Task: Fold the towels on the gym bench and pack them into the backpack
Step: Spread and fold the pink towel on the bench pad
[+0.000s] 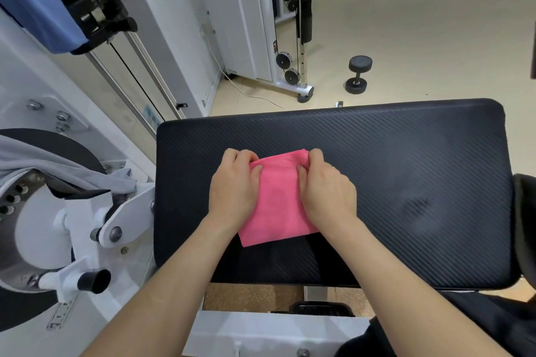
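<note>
Pink towel (pixel 278 206) lies mid-counter (pixel 406 168), already folded small. Left hand (pixel 235 185) & right hand (pixel 327 191) pinch its far corners w/ curled fingers (pixel 314 158), prob. to line up edges. Backpack not visible.

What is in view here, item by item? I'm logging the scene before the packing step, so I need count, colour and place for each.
towel: one, pink, folded, lying on the middle of the bench pad
bench: one, black textured pad, centre and right
dumbbell: one, black, on the floor beyond the bench
cable machine: one, white frame with black pulleys, beyond the bench
grey cloth: one, draped over the white machine at the left
blue cloth: one, hanging at the top left
backpack: none that I can make out
left hand: one, gripping the towel's far left corner
right hand: one, gripping the towel's far right corner
</note>
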Available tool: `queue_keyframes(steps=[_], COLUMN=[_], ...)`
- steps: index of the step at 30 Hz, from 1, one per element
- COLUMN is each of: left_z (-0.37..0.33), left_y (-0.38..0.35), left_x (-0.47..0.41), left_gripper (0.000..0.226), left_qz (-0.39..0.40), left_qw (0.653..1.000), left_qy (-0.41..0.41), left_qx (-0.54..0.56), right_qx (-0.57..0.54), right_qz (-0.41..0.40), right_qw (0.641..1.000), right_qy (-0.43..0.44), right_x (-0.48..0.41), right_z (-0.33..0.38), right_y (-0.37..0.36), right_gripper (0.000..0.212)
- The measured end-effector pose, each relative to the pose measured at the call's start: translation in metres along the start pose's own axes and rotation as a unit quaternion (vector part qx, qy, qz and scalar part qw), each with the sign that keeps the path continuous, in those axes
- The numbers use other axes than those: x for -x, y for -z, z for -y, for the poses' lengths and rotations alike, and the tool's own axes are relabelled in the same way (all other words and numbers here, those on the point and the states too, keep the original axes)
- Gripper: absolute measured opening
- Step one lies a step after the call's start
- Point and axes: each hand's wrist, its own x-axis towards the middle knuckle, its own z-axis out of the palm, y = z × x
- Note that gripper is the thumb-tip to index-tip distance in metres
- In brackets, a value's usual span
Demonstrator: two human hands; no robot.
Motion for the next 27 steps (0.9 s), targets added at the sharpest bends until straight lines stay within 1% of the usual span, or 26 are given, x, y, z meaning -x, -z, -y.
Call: queue_keyframes(steps=[3,5,7,9,10,12,15,17,18,21,23,24,25,26,27], left_z=[0.007,0.013,0.017,0.018,0.018,0.016,0.01,0.005,0.004,-0.002,-0.005,-0.005,-0.003,0.0,0.005], left_y=[-0.005,-0.004,-0.002,0.001,0.001,0.002,0.005,0.008,0.01,0.024,0.037,0.043,0.05,0.055,0.058], left_x=[0.003,0.004,0.008,0.012,0.013,0.014,0.014,0.019,0.022,0.028,0.031,0.033,0.036,0.039,0.044], left_gripper=[0.025,0.029,0.031,0.033,0.034,0.033,0.019,0.011,0.012,0.018,0.022,0.025,0.031,0.04,0.052], left_qz=[-0.019,-0.016,-0.006,0.01,0.025,0.066,0.115,0.141,0.152,0.194,0.201,0.192,0.173,0.147,0.124], left_qw=[0.999,0.998,0.997,0.995,0.996,0.997,0.992,0.989,0.988,0.979,0.973,0.971,0.967,0.959,0.941], left_qy=[-0.038,-0.059,-0.077,-0.09,-0.083,-0.037,0.036,0.036,0.023,-0.019,-0.048,-0.049,-0.037,-0.011,0.028], left_qx=[-0.03,-0.02,-0.023,-0.037,-0.035,-0.009,0.027,0.019,0.023,0.066,0.099,0.135,0.185,0.244,0.314], right_qx=[-0.01,-0.028,-0.032,0.008,0.035,0.092,0.162,0.173,0.175,0.182,0.165,0.146,0.126,0.1,0.057], right_qz=[-0.011,-0.019,-0.022,-0.019,-0.015,0.007,0.043,0.057,0.069,0.12,0.097,0.072,0.05,0.046,0.059], right_qw=[1.0,0.999,0.999,0.999,0.998,0.992,0.975,0.963,0.955,0.932,0.926,0.928,0.931,0.936,0.942], right_qy=[-0.024,-0.026,-0.005,0.031,0.049,0.084,0.145,0.198,0.227,0.29,0.325,0.336,0.338,0.334,0.325], right_x=[0.003,0.004,0.004,0.002,0.001,-0.002,-0.005,-0.004,-0.003,0.004,0.01,0.014,0.018,0.022,0.026], right_z=[0.002,0.003,0.004,0.007,0.009,0.014,0.02,0.02,0.018,0.014,0.013,0.013,0.013,0.013,0.013], right_y=[-0.003,-0.002,0.002,0.006,0.007,0.011,0.014,0.017,0.018,0.02,0.025,0.029,0.034,0.04,0.047], right_gripper=[0.024,0.033,0.043,0.047,0.045,0.037,0.031,0.026,0.026,0.03,0.02,0.021,0.028,0.033,0.036])
